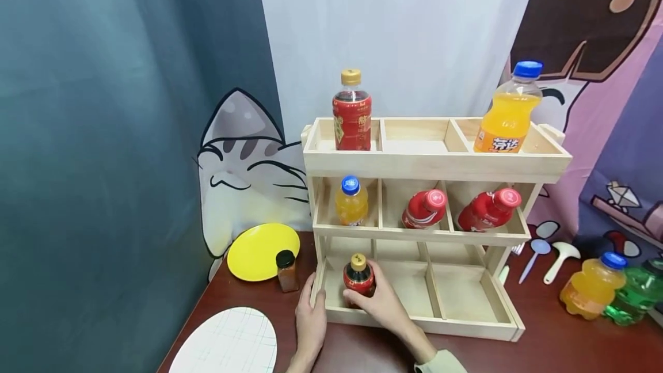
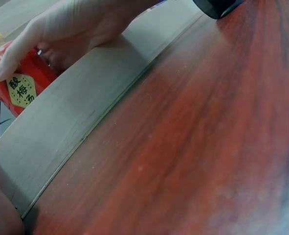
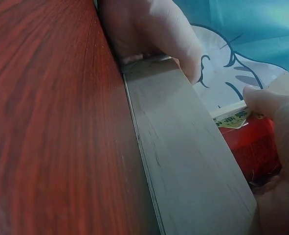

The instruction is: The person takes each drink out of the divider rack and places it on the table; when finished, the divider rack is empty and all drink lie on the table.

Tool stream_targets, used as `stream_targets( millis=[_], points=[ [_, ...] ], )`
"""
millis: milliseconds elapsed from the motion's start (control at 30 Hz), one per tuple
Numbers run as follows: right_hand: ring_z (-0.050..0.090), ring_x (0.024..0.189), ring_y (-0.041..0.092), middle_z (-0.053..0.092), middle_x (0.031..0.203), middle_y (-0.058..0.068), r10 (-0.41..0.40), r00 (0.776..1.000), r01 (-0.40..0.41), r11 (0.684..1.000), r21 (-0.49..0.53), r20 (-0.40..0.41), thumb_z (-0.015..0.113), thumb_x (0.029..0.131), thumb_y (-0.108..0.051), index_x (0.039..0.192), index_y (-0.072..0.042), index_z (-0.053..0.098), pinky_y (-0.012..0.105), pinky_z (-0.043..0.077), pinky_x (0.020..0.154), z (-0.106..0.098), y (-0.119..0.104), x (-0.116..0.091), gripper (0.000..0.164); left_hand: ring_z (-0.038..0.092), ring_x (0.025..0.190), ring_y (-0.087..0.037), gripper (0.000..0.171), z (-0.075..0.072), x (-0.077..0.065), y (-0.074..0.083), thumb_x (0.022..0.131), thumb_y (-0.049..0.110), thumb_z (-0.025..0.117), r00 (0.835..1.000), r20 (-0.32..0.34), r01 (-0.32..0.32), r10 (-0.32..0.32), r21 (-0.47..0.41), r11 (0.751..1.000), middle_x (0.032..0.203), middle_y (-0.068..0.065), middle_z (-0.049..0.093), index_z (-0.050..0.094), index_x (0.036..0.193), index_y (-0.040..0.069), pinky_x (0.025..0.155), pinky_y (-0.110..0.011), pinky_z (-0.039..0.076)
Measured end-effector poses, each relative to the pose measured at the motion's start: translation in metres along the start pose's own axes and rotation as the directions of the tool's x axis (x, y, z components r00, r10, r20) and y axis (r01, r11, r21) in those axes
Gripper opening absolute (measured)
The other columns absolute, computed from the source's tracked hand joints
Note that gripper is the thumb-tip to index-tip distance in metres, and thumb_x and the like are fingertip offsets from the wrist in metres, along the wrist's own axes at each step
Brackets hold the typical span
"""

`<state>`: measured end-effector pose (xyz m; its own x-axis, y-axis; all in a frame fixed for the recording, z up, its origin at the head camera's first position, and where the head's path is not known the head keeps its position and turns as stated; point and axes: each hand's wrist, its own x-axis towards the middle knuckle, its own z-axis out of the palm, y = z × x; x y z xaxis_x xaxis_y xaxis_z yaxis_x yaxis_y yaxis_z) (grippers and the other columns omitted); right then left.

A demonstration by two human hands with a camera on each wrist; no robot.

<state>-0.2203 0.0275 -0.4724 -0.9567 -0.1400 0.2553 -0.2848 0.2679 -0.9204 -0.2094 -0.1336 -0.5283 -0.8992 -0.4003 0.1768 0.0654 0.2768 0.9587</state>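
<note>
A sour plum drink bottle (image 1: 358,282) with a gold cap and red label stands in the left bottom compartment of a wooden three-tier rack (image 1: 440,167). My right hand (image 1: 382,303) grips it, thumb across the front and fingers around the far right side. Its yellow label patch shows in the left wrist view, on the bottle (image 2: 22,90) under the thumb. My left hand (image 1: 311,322) holds the rack's bottom left corner, thumb at the front board and fingers along the outer side. In the right wrist view that left hand (image 3: 149,29) wraps the board's end.
Upper tiers hold another plum drink bottle (image 1: 353,122), orange soda bottles (image 1: 505,117) and red-labelled bottles (image 1: 425,210). Left of the rack are a yellow plate (image 1: 254,252), a spice jar (image 1: 287,275) and a white round board (image 1: 228,344). Utensils (image 1: 559,261) and a green bottle (image 1: 634,298) lie right.
</note>
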Motion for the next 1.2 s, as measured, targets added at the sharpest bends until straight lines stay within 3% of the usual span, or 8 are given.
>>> stream_targets(
  millis=[167, 400, 633, 833, 1033, 1200],
  points=[
    [0.056, 0.097, 0.010, 0.058, 0.108, -0.004, 0.003, 1.000, -0.002, 0.999, 0.041, -0.021, 0.080, 0.062, -0.034, 0.123, -0.029, 0.042, 0.023, 0.045, 0.081, 0.005, 0.023, -0.002, 0.072, 0.047, 0.118, -0.019, 0.042, 0.000, -0.007, -0.005, 0.088, 0.026, 0.055, 0.999, 0.007, 0.031, -0.031, 0.008, 0.999, 0.130, 0.000, 0.051, 0.047, 0.130, 0.024, 0.095, -0.043, 0.038],
    [0.057, 0.093, 0.011, 0.059, 0.106, 0.001, -0.001, 0.999, 0.002, 0.999, 0.040, -0.035, 0.079, 0.065, -0.024, 0.124, -0.018, 0.045, 0.023, 0.047, 0.077, -0.003, -0.005, -0.013, 0.068, 0.046, 0.119, -0.020, 0.042, 0.002, -0.010, -0.005, 0.088, 0.026, 0.055, 0.999, 0.016, 0.038, -0.038, -0.001, 0.999, 0.130, -0.001, 0.050, 0.047, 0.130, 0.022, 0.096, -0.044, 0.037],
    [0.058, 0.093, 0.011, 0.060, 0.103, -0.002, 0.004, 0.997, 0.000, 0.998, 0.060, -0.078, 0.079, 0.065, -0.022, 0.121, -0.021, 0.047, 0.027, 0.048, 0.078, -0.014, -0.031, -0.013, 0.064, 0.044, 0.121, -0.020, 0.043, 0.002, -0.009, -0.003, 0.088, 0.025, 0.055, 0.999, 0.026, 0.021, -0.021, 0.002, 1.000, 0.131, -0.001, 0.049, 0.047, 0.130, 0.020, 0.098, -0.043, 0.035],
    [0.059, 0.091, 0.008, 0.062, 0.100, -0.008, -0.059, 0.989, 0.057, 0.998, -0.018, -0.137, 0.079, 0.063, -0.038, 0.119, -0.030, 0.048, 0.027, 0.047, 0.079, -0.026, -0.035, -0.003, 0.064, 0.044, 0.121, -0.018, 0.043, -0.002, -0.003, -0.001, 0.088, 0.023, 0.055, 1.000, 0.013, 0.002, -0.002, -0.005, 1.000, 0.131, 0.001, 0.049, 0.047, 0.131, 0.020, 0.099, -0.041, 0.035],
    [0.057, 0.092, 0.006, 0.060, 0.103, -0.013, -0.081, 0.995, 0.073, 0.989, -0.131, -0.058, 0.079, 0.059, -0.045, 0.119, -0.036, 0.047, 0.028, 0.046, 0.079, -0.047, -0.042, 0.001, 0.068, 0.044, 0.120, -0.013, 0.042, -0.003, -0.001, 0.000, 0.088, 0.024, 0.055, 1.000, 0.002, -0.015, 0.015, -0.001, 1.000, 0.130, 0.004, 0.050, 0.047, 0.130, 0.022, 0.099, -0.039, 0.035],
    [0.059, 0.087, 0.008, 0.062, 0.099, -0.011, -0.079, 0.996, 0.084, 0.976, -0.199, 0.031, 0.080, 0.061, -0.038, 0.118, -0.030, 0.049, 0.025, 0.047, 0.075, -0.071, -0.061, -0.003, 0.066, 0.044, 0.120, -0.013, 0.042, -0.003, -0.002, 0.001, 0.088, 0.023, 0.055, 1.000, 0.005, -0.006, 0.006, -0.017, 1.000, 0.131, 0.004, 0.050, 0.048, 0.130, 0.022, 0.099, -0.038, 0.034]
  ],
)
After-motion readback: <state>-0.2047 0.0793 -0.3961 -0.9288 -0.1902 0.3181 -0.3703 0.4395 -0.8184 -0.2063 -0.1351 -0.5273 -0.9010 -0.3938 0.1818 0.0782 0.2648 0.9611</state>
